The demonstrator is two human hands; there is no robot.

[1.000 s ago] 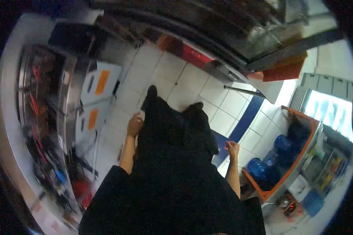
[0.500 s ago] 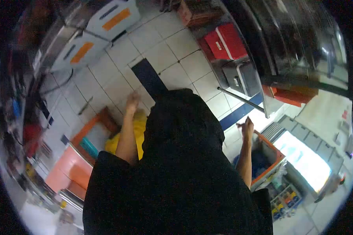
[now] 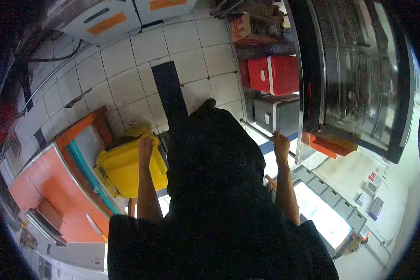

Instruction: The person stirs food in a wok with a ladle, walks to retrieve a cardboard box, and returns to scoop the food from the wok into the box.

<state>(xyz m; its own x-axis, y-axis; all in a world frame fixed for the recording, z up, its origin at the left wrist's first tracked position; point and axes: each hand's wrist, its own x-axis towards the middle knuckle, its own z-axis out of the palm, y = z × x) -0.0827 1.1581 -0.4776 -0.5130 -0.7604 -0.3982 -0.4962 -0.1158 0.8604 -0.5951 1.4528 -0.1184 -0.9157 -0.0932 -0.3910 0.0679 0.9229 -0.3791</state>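
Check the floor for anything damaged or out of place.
One thing stands out: a dark, ragged mark on the pale floor tiles, beyond the orange tabletop. It looks uneven against the tiles' straight, thin-lined grid; chipped tile or debris, I cannot tell.

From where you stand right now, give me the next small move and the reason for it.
Probably draw the left hand in slightly toward the body. In this view it overlaps the yellow bin, with the orange tabletop just beyond on that side; whether hand and bin touch cannot be told, so a little clearance seems prudent.
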